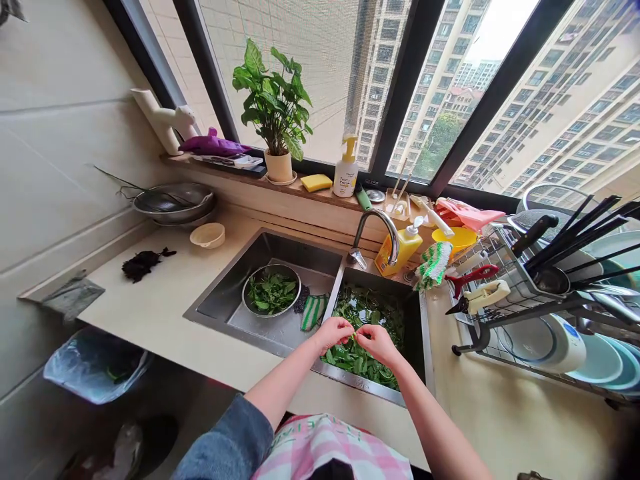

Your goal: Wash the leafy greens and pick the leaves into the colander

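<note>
Over the right sink basin (pixel 427 333), my left hand (pixel 335 333) and my right hand (pixel 377 343) meet with fingertips pinched together. Between them is a small piece of green stem (pixel 355 335), mostly covered by the fingers. Below, leafy greens (pixel 357 365) lie in water and fill much of that basin. In the left basin (pixel 215 308) stands a round metal bowl (pixel 244 297) holding more picked leaves (pixel 273 293). Beside the bowl lies a green-and-white striped scrubbing cloth (pixel 313 313).
A faucet (pixel 373 220) arches over the right basin, near a yellow bottle (pixel 400 250). A dish rack (pixel 493 327) with a knife and scissors stands right. On the left counter are a wok (pixel 173 200), a small bowl (pixel 207 235) and dark fungus-like clumps (pixel 143 265). A lined bin (pixel 95 367) sits lower left.
</note>
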`<control>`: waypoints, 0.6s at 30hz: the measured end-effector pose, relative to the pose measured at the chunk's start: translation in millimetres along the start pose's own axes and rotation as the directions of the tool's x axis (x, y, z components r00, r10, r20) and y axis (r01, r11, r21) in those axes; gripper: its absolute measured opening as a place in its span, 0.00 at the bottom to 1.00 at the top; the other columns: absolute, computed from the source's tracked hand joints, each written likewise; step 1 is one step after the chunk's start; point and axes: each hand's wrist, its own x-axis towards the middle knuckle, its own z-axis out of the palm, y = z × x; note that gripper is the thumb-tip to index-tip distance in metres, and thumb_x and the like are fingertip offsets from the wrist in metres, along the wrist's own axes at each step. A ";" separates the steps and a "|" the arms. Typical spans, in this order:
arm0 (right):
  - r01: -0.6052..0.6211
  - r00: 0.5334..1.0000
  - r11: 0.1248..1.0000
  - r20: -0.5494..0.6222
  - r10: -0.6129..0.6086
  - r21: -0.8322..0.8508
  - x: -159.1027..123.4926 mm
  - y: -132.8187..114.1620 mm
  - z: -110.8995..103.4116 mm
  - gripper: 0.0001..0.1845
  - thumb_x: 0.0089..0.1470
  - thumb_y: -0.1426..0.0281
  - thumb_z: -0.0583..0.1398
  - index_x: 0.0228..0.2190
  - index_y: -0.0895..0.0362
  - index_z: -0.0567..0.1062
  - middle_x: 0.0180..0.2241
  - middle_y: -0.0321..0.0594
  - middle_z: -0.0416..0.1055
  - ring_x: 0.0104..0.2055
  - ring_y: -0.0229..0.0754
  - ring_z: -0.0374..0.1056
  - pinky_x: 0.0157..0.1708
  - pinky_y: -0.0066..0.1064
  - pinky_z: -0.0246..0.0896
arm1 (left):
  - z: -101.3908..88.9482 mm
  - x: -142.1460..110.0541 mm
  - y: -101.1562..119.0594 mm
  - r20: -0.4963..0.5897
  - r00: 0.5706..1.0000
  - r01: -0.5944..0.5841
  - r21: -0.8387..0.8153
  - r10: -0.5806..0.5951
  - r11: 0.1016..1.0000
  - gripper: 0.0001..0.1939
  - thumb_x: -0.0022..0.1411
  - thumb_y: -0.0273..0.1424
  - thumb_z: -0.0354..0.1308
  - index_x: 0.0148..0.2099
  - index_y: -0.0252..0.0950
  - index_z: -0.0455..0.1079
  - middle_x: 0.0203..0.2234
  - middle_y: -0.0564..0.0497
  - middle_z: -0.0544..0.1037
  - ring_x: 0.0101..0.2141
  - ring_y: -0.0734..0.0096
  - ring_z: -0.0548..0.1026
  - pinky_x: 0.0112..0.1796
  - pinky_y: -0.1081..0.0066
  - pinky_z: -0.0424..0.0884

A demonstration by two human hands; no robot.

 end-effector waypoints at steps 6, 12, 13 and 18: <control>-0.093 0.983 0.974 -0.135 0.123 0.209 7.3 6.0 9.8 0.12 0.40 0.64 0.55 0.16 0.59 0.69 0.15 0.31 0.58 0.19 0.31 0.48 0.20 0.24 0.43 | 0.4 -0.9 -2.4 -0.037 0.999 -0.006 -0.064 0.004 0.998 0.12 0.42 0.35 0.62 0.27 0.32 0.67 0.16 0.57 0.68 0.18 0.80 0.64 0.20 0.78 0.54; -0.255 0.941 0.749 -0.023 0.339 0.612 8.3 7.6 7.2 0.14 0.41 0.59 0.57 0.24 0.59 0.71 0.13 0.25 0.51 0.14 0.28 0.40 0.14 0.23 0.34 | 2.8 -4.9 0.6 -0.090 0.996 -0.011 -0.283 -0.015 0.959 0.18 0.37 0.38 0.66 0.28 0.31 0.68 0.19 0.56 0.70 0.20 0.81 0.66 0.23 0.77 0.58; -0.253 0.954 0.736 0.037 0.297 0.628 6.8 6.0 5.8 0.15 0.41 0.58 0.57 0.26 0.59 0.71 0.13 0.25 0.51 0.14 0.28 0.40 0.14 0.23 0.33 | 2.6 -5.4 2.0 -0.096 0.995 -0.002 -0.320 -0.031 0.947 0.19 0.37 0.38 0.67 0.29 0.31 0.68 0.19 0.56 0.70 0.20 0.81 0.66 0.23 0.78 0.58; -0.158 0.987 0.806 0.087 0.132 0.570 0.9 -7.0 7.8 0.21 0.41 0.53 0.59 0.23 0.60 0.69 0.14 0.26 0.52 0.15 0.27 0.41 0.15 0.22 0.35 | 4.5 -3.9 4.5 -0.143 0.989 -0.021 -0.415 -0.042 0.910 0.20 0.35 0.38 0.68 0.29 0.32 0.67 0.19 0.56 0.69 0.19 0.82 0.64 0.22 0.78 0.57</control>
